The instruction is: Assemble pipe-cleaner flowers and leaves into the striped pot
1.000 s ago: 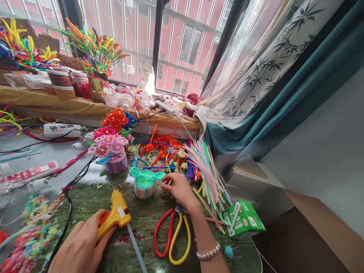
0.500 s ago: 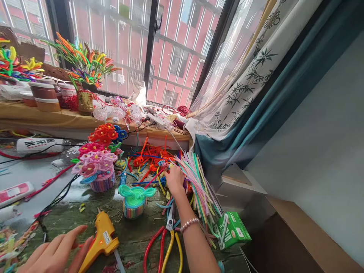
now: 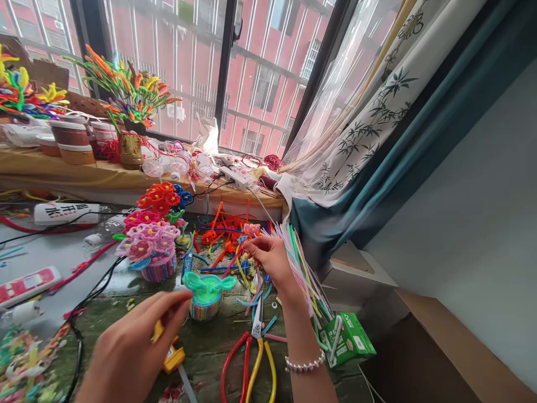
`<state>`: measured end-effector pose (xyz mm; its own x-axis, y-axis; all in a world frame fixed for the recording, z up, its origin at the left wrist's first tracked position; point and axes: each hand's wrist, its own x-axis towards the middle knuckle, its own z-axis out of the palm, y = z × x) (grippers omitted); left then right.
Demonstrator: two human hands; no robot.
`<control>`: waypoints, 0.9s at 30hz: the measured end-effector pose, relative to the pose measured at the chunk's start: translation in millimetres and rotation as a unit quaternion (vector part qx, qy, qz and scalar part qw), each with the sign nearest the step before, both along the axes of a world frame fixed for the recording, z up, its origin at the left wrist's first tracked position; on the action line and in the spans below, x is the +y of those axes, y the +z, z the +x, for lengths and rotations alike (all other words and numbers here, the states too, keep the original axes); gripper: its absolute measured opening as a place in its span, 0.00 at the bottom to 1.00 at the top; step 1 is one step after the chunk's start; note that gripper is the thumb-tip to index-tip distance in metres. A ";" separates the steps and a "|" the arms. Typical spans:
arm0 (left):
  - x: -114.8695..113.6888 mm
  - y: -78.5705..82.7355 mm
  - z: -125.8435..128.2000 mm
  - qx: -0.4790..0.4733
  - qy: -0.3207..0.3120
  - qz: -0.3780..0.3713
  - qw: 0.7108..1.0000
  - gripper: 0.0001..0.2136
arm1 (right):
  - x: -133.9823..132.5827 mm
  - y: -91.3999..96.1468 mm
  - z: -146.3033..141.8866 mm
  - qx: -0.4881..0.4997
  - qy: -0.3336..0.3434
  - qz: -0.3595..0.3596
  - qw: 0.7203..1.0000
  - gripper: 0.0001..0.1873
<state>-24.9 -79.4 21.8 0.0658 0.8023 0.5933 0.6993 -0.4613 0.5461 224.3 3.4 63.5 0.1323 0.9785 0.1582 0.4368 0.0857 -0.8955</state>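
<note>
My right hand point(image 3: 271, 260) is above the far side of the table, its thumb and fingertips pinched together. A small pink piece point(image 3: 251, 228) and a blue bit show right at the fingertips; whether they are held is unclear. My left hand point(image 3: 138, 336) hovers empty over the yellow glue gun point(image 3: 174, 358), covering most of it, with thumb and fingers bent and slightly apart. Just beyond its fingertips stands a small striped pot point(image 3: 205, 310) with a green top and two leaf-like loops point(image 3: 222, 282). Pliers-like scissors point(image 3: 258, 330) with red and yellow handles lie below my right wrist.
A pot of fuzzy flowers point(image 3: 153, 240) stands at left centre. Orange pipe-cleaner pieces point(image 3: 229, 221) lie behind my right hand. Pastel stems point(image 3: 297, 263) and a green carton point(image 3: 350, 338) are at right. Black cables point(image 3: 94, 291) cross the left side; a cluttered windowsill point(image 3: 100, 173) runs behind.
My left hand has lifted and moved right, from beside the glue gun to over it. My right hand has drawn slightly back and right, with the pink piece now showing above its fingertips.
</note>
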 end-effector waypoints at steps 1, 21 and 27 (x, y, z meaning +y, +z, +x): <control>5.9 12.2 13.4 -0.007 -0.032 -0.013 0.999 0.18 | -6.8 5.1 -4.8 0.017 0.021 0.004 1.000 0.21; 31.9 26.2 45.0 -0.158 -0.198 -0.202 0.946 0.16 | -17.2 -3.9 -32.2 0.313 0.242 -0.012 0.918 0.17; 26.1 33.1 46.8 -0.208 -0.190 -0.227 0.932 0.19 | -16.9 -1.0 -46.8 0.344 0.236 0.014 0.909 0.17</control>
